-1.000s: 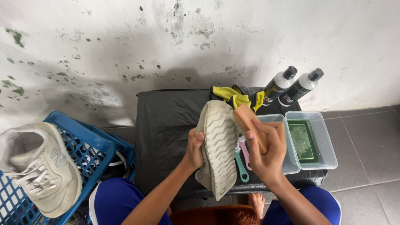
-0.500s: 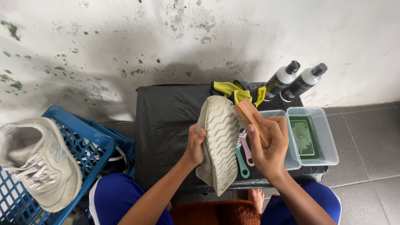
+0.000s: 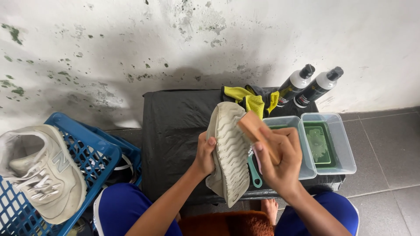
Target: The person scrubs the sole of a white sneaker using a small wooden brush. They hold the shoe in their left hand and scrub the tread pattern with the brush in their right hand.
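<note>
The step in hand looks like scrubbing the sole: the left hand [image 3: 204, 155] is clamped on the pale shoe [image 3: 228, 157], held sole-up over the black surface [image 3: 175, 131], while the right hand [image 3: 280, 159] grips a wooden brush [image 3: 253, 129] against it at 1 o'clock. Next calls for strokes down the tread. Bristles are hidden; tools beneath the right hand are mostly covered.

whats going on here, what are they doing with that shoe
A seated person holds a pale grey-white sneaker sole-out in the left hand, over a black plastic-covered table. The right hand presses a wooden-backed brush against the ridged sole. Two clear plastic tubs, one with greenish liquid, a yellow cloth and two dark bottles sit beside them. The matching sneaker rests on a blue crate.
</note>
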